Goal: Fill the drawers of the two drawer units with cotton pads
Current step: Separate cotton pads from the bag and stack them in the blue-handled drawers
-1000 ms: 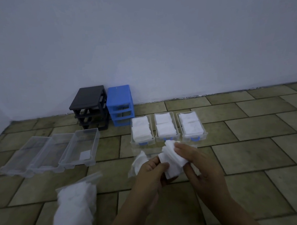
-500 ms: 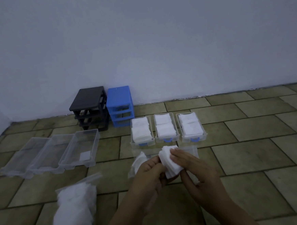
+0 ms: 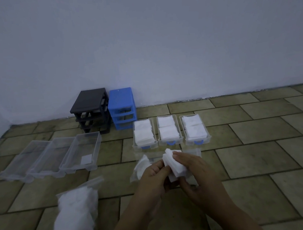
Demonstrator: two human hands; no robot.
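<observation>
Since the earlier frame, the stack of cotton pads (image 3: 174, 164) is sitting lower and more squared between the hands.

The right hand (image 3: 197, 173) is clasping the stack from the right while the left hand (image 3: 152, 176) is pinching its left edge. Three filled drawers (image 3: 170, 133) are lying just beyond; three clear drawers (image 3: 59, 156) are lying to the left, the nearest holding one pad. The black unit (image 3: 90, 110) and blue unit (image 3: 122, 108) are standing drawerless by the wall. A bag of pads (image 3: 77, 215) is lying at lower left.
</observation>
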